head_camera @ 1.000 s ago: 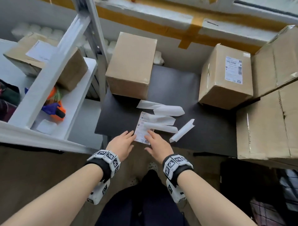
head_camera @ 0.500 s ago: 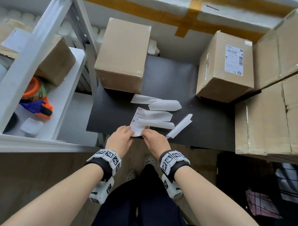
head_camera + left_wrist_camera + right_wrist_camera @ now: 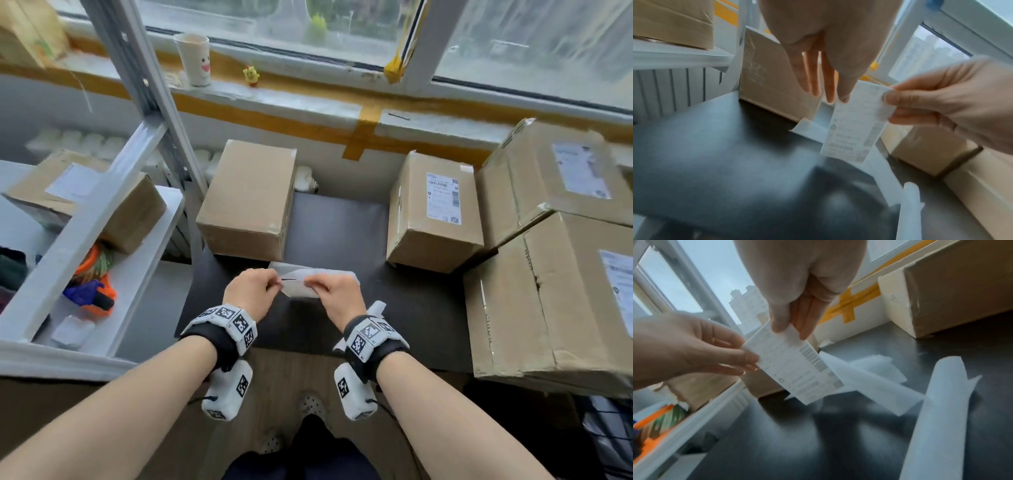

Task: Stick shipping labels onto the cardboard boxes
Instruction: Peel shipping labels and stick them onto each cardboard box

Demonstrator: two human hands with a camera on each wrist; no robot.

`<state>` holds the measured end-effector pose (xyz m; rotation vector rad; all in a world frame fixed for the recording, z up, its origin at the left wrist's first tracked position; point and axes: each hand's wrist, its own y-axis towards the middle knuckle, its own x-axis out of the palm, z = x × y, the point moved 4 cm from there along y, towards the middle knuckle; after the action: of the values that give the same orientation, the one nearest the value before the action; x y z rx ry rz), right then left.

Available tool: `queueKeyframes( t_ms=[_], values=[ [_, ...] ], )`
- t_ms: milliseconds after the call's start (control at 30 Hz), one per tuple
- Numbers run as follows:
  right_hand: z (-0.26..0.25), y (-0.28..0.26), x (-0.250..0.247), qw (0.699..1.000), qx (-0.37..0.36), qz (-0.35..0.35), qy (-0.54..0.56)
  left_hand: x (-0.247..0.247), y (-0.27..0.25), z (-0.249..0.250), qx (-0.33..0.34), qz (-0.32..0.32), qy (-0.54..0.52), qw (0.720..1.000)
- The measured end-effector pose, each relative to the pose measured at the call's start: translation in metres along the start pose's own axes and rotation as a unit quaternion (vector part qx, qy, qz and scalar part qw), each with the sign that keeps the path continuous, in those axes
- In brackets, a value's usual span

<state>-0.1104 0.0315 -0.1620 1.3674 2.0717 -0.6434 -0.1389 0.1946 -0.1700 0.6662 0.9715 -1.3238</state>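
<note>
Both hands hold one white printed shipping label (image 3: 857, 125) in the air above the black table (image 3: 335, 226). My left hand (image 3: 270, 282) pinches its left edge. My right hand (image 3: 313, 283) pinches its right edge between thumb and fingers. The head view shows the label (image 3: 293, 280) edge-on; in the right wrist view the label (image 3: 795, 363) shows its barcode. A plain cardboard box (image 3: 250, 198) stands just beyond the hands, at the back left. At the back right stands a box (image 3: 411, 219) that bears a label.
Several white backing strips (image 3: 869, 378) lie on the table under the hands, one curled (image 3: 941, 410) at the right. Larger labelled boxes (image 3: 548, 308) are stacked at the right. A white shelf (image 3: 102, 267) with a box and a tape gun stands at the left.
Both hands have lifted the label off the table, out from among the backing strips, and now hold it in the air. The head view has tilted up towards the window.
</note>
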Motion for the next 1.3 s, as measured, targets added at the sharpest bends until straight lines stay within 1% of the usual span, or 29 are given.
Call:
queueKeyframes(
  t_ms=[100, 233, 433, 567, 667, 733, 800, 833, 867, 900, 933, 1000, 1100, 1300],
  values=[
    [0.002, 0.017, -0.019, 1.000, 0.008, 0.013, -0.021, -0.019, 0.015, 0.017, -0.006, 0.024, -0.034, 0.999],
    [0.005, 0.037, -0.035, 0.998, 0.019, -0.002, -0.053, -0.033, 0.033, 0.037, 0.003, 0.025, -0.055, 0.998],
    [-0.009, 0.052, -0.056, 0.998, -0.028, 0.026, -0.047, -0.044, 0.049, 0.063, 0.034, 0.014, -0.030, 0.999],
    [-0.017, 0.056, -0.067, 0.996, -0.063, 0.046, -0.050, -0.044, 0.055, 0.074, 0.057, 0.034, -0.044, 0.997],
    [-0.017, 0.060, -0.076, 0.993, -0.065, 0.083, -0.057, -0.044, 0.059, 0.080, 0.034, 0.048, -0.097, 0.994],
    [-0.017, 0.062, -0.082, 0.991, -0.062, 0.098, -0.066, -0.044, 0.063, 0.084, 0.002, 0.056, -0.140, 0.988],
    [-0.017, 0.064, -0.084, 0.990, -0.069, 0.103, -0.067, -0.040, 0.067, 0.088, -0.030, 0.019, -0.215, 0.976],
    [-0.018, 0.065, -0.084, 0.990, -0.074, 0.105, -0.063, -0.038, 0.068, 0.089, -0.045, -0.012, -0.282, 0.958],
    [-0.018, 0.065, -0.084, 0.989, -0.080, 0.107, -0.058, -0.036, 0.068, 0.092, -0.061, -0.043, -0.355, 0.932],
    [-0.019, 0.065, -0.084, 0.989, -0.087, 0.111, -0.051, -0.035, 0.067, 0.095, -0.076, -0.065, -0.405, 0.909],
    [-0.020, 0.065, -0.084, 0.988, -0.093, 0.116, -0.041, -0.035, 0.067, 0.097, -0.083, -0.075, -0.433, 0.894],
    [-0.021, 0.065, -0.083, 0.987, -0.101, 0.126, -0.022, -0.037, 0.067, 0.100, -0.088, -0.082, -0.455, 0.882],
    [-0.021, 0.065, -0.082, 0.985, -0.110, 0.137, -0.004, -0.038, 0.069, 0.100, -0.088, -0.089, -0.474, 0.872],
    [-0.021, 0.067, -0.079, 0.984, -0.111, 0.138, 0.002, -0.041, 0.071, 0.097, -0.082, -0.084, -0.481, 0.869]
  ],
)
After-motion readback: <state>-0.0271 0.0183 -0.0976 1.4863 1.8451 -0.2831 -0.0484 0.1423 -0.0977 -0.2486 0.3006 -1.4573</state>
